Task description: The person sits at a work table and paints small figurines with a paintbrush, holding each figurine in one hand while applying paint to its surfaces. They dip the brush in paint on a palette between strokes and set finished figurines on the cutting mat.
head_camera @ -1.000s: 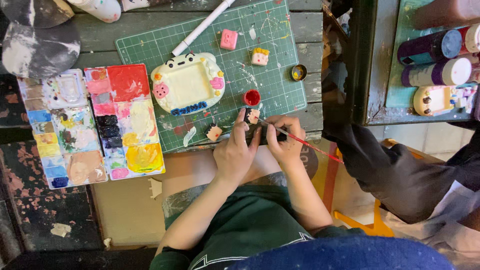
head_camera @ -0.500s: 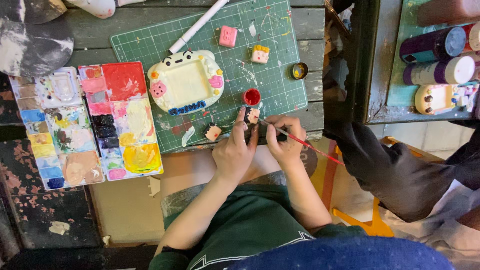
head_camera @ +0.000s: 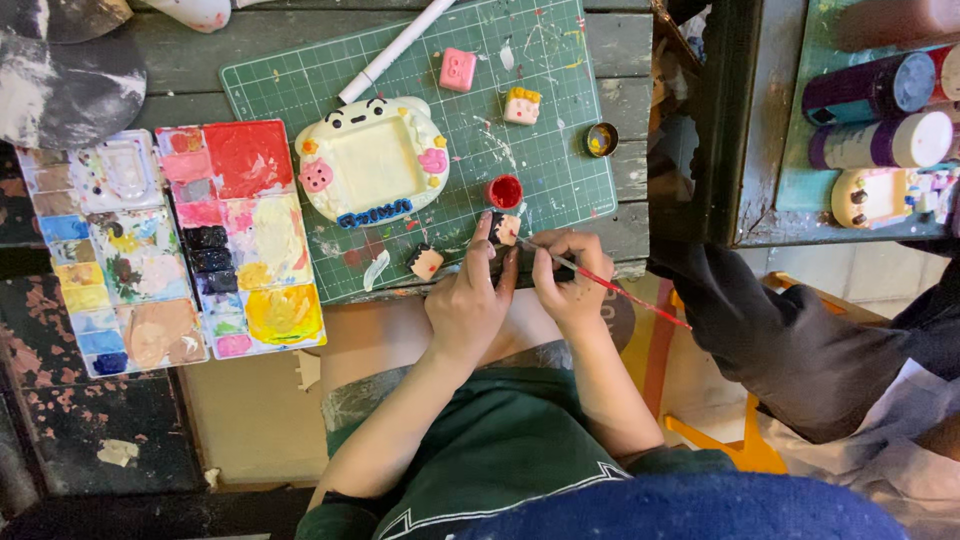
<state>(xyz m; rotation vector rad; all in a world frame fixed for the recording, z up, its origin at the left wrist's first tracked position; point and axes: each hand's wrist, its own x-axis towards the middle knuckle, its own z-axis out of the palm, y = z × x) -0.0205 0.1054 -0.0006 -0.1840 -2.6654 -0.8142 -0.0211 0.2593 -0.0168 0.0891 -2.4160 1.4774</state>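
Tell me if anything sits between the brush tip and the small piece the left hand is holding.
Nothing visible does. The brush in the right hand reaches the small piece pinched by the left hand.

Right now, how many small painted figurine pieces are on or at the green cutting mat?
4: pink piece at the mat's top; yellow-topped piece right of it; dark-haired piece near the front edge; one held by the left hand. Others may be hidden.
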